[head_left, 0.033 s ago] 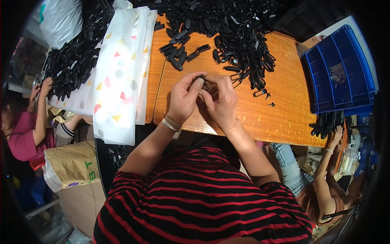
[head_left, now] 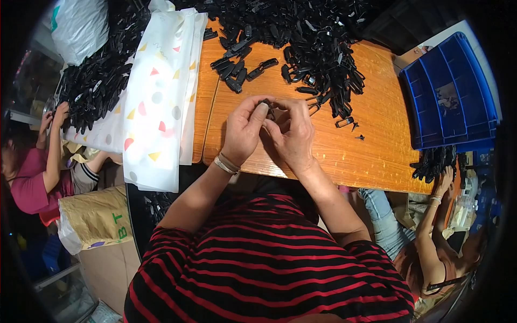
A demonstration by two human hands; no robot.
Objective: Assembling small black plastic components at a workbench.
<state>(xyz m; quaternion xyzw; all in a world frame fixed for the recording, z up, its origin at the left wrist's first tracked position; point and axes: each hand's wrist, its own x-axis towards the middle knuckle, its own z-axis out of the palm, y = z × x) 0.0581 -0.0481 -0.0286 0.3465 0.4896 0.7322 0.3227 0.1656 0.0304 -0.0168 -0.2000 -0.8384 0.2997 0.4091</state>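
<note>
Above the near part of the wooden table, my left hand and my right hand meet at the fingertips. Pinched between them is a small black plastic part, mostly covered by thumbs and fingers, so its exact shape cannot be made out. Just beyond my hands lie several loose black clip-like plastic pieces. A large heap of similar black parts spreads across the far side. To the right of my right hand rest a small black frame-shaped piece and a tiny black piece.
A white plastic sheet with coloured shapes covers the table's left part. Beyond it another black heap lies by a co-worker's hands. At the right stand a blue crate and another person's hand at black parts.
</note>
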